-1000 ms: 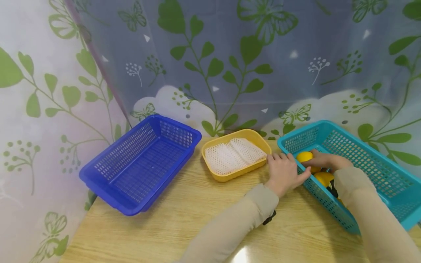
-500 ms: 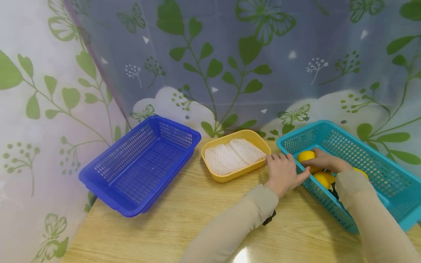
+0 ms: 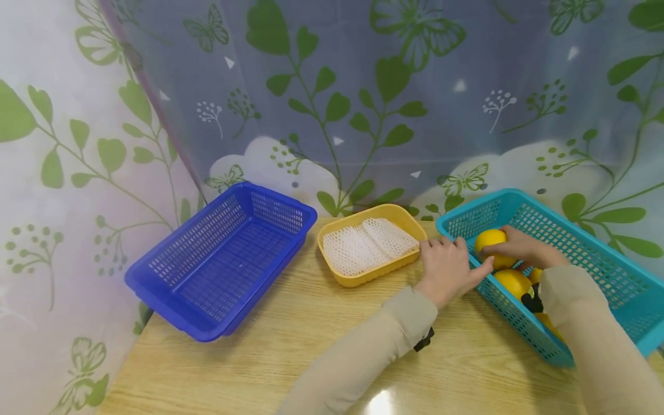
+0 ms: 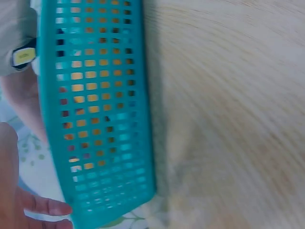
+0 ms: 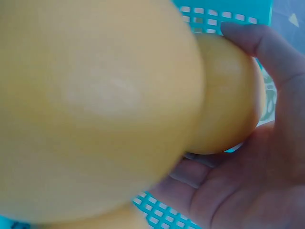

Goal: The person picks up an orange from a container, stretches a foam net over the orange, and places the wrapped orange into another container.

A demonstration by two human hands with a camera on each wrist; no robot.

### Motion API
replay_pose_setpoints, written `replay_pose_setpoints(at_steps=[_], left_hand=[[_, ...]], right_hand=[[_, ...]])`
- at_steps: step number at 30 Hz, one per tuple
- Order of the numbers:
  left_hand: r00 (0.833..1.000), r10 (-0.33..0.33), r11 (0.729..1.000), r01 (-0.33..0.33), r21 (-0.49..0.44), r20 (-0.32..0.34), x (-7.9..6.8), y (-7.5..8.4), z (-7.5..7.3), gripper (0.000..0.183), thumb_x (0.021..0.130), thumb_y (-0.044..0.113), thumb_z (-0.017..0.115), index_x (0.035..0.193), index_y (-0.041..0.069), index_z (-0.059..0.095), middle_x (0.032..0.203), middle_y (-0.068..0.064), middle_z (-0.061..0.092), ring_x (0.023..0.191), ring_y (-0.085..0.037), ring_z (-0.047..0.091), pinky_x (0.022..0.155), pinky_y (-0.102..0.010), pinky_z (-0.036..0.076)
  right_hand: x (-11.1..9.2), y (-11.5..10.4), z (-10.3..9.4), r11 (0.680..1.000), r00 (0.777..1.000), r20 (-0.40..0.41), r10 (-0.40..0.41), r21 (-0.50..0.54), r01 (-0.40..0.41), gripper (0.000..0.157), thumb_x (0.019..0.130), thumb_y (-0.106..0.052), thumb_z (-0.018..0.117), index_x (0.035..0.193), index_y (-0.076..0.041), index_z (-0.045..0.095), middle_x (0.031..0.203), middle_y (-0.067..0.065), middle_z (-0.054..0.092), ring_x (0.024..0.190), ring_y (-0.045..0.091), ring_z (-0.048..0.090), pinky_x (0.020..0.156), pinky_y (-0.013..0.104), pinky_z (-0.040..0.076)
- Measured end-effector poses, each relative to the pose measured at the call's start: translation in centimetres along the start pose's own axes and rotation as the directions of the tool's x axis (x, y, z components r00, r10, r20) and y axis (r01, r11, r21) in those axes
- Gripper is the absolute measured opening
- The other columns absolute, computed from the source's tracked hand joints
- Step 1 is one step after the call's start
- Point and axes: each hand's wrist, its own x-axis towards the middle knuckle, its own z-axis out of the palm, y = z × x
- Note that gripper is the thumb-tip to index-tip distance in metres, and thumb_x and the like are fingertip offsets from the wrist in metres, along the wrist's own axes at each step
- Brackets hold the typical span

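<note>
Inside the teal basket (image 3: 570, 242), my right hand (image 3: 526, 248) grips a smooth, rounded yellow fruit (image 3: 487, 238) near the basket's left corner. The right wrist view shows that fruit (image 5: 231, 95) between thumb and fingers, partly covered by a larger-looking yellow fruit (image 5: 100, 109) close to the camera. Another yellow fruit (image 3: 512, 282) lies beside the hand, and more are partly hidden under the right sleeve. My left hand (image 3: 446, 268) reaches between the basket and the yellow tray (image 3: 355, 281), fingers loosely extended, its thumb (image 3: 485, 270) at the basket's near rim.
White foam netting (image 3: 358, 248) fills the yellow tray in the middle of the wooden table (image 3: 290, 340). A blue basket (image 3: 223, 323) stands at the left. Printed curtains (image 3: 337, 86) hang right behind the containers.
My right hand has shifted slightly right and up inside the teal basket along with the yellow fruit, and other fruits have come into fuller view. The left hand stays nearly still.
</note>
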Motion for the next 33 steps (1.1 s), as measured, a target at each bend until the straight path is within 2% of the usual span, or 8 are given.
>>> replay_pose_setpoints(at_steps=[6,12,16,20,23,26,29,33], left_hand=[[0.995,-0.022,0.991,0.034,-0.132,0.093,-0.1,-0.5,-1.9,0.075,0.09,0.079,0.011,0.119,0.03,0.059,0.111,0.002,0.066,0.1,-0.019,0.06,0.086,-0.04,0.042],[0.987,-0.002,0.939,0.056,-0.339,0.158,-0.8,-1.2,-3.4,0.082,0.091,0.079,0.012,0.138,0.027,0.055,0.123,0.002,0.065,0.11,-0.022,0.059,0.1,-0.047,0.041],[0.987,0.023,0.896,0.049,-0.441,0.156,-1.7,-1.9,-4.0,0.081,0.092,0.077,0.014,0.137,0.025,0.056,0.113,0.004,0.067,0.091,-0.017,0.062,0.09,-0.042,0.045],[0.989,0.043,0.845,0.038,-0.534,0.138,-2.7,-2.7,-4.2,0.077,0.094,0.075,0.016,0.133,0.021,0.056,0.096,0.002,0.065,0.068,-0.013,0.058,0.064,-0.031,0.045],[0.992,0.067,0.784,0.013,-0.621,0.105,-3.5,-3.5,-4.2,0.067,0.096,0.072,0.019,0.117,0.019,0.055,0.078,0.002,0.058,0.053,-0.012,0.051,0.049,-0.028,0.039],[0.993,0.096,0.716,-0.024,-0.698,0.064,-4.3,-4.2,-4.2,0.057,0.098,0.069,0.021,0.104,0.019,0.048,0.069,0.002,0.051,0.047,-0.012,0.047,0.044,-0.026,0.037],[0.992,0.113,0.637,-0.034,-0.77,0.05,-5.1,-4.9,-4.3,0.052,0.099,0.066,0.027,0.109,0.019,0.048,0.075,0.007,0.052,0.053,-0.007,0.049,0.049,-0.023,0.038],[0.985,0.159,0.495,-0.023,-0.868,0.065,-6.2,-6.0,-4.3,0.051,0.101,0.06,0.035,0.123,0.017,0.049,0.081,0.008,0.054,0.061,-0.006,0.052,0.055,-0.023,0.042]], right_hand=[[-0.7,-0.5,-0.8,0.999,1.0,-0.009,-0.029,-0.016,0.029,0.09,0.096,-0.044,0.056,0.141,0.019,0.009,0.122,0.038,0.039,0.101,0.043,0.054,0.072,0.05,0.056],[-1.8,-1.3,-1.5,0.999,0.997,-0.05,-0.051,-0.013,0.05,0.093,0.095,-0.045,0.058,0.142,0.018,0.008,0.124,0.036,0.038,0.102,0.042,0.053,0.073,0.05,0.056],[-2.7,-2.1,-2.0,0.999,0.996,-0.078,-0.049,-0.017,0.048,0.101,0.095,-0.047,0.059,0.145,0.018,0.0,0.127,0.038,0.034,0.103,0.044,0.051,0.074,0.05,0.056],[-3.8,-3.1,-2.4,0.999,0.993,-0.114,-0.039,-0.037,0.035,0.105,0.095,-0.05,0.059,0.145,0.019,-0.003,0.126,0.039,0.034,0.102,0.044,0.052,0.072,0.048,0.057],[-4.5,-3.8,-2.5,0.999,0.99,-0.137,-0.047,-0.028,0.043,0.103,0.095,-0.05,0.06,0.144,0.018,0.001,0.124,0.037,0.036,0.1,0.042,0.052,0.071,0.047,0.057],[-5.1,-4.6,-2.4,0.998,0.985,-0.155,-0.068,-0.018,0.066,0.099,0.095,-0.048,0.06,0.144,0.017,0.005,0.122,0.035,0.039,0.098,0.04,0.054,0.07,0.046,0.057],[-5.7,-5.5,-2.3,0.996,0.981,-0.171,-0.094,-0.004,0.095,0.098,0.095,-0.045,0.062,0.145,0.016,0.004,0.123,0.035,0.038,0.096,0.038,0.055,0.071,0.045,0.058],[-6.7,-6.9,-1.9,0.991,0.972,-0.195,-0.128,0.003,0.131,0.098,0.095,-0.041,0.064,0.148,0.014,0.001,0.124,0.036,0.038,0.094,0.037,0.057,0.071,0.042,0.058]])
